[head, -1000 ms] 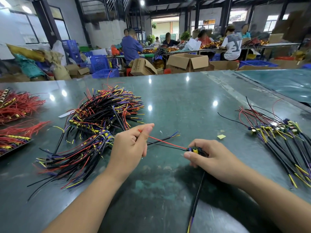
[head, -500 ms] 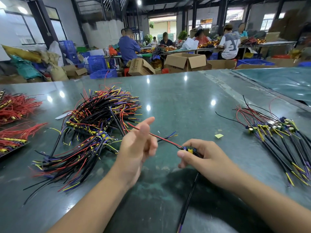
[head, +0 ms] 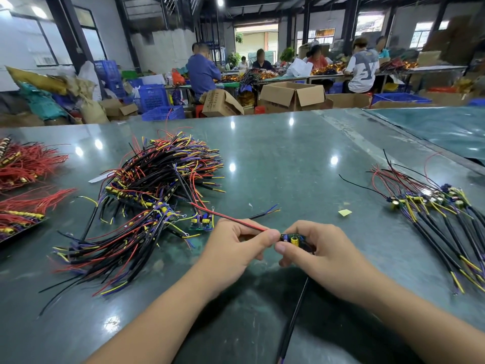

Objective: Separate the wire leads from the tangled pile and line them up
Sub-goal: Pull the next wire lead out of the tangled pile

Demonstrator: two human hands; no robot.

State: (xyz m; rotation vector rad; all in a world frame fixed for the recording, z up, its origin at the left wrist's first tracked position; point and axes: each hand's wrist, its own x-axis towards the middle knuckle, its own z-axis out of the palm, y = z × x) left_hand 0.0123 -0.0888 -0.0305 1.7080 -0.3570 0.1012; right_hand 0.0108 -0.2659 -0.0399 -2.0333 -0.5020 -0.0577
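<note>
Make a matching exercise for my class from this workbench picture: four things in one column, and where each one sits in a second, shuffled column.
Things
1. tangled pile
2. lined-up leads
3. small board
4. yellow scrap

Places
A. held between the left hand and the right hand
B. on the table, left of the hands
C. lying alone between the hands and the right-side leads
D. on the table's right side

Pairs: 1-B, 2-D, 3-A, 4-C

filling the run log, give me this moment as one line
left hand: pinches red lead | right hand: grips small board | tangled pile: left | lined-up row: right
</note>
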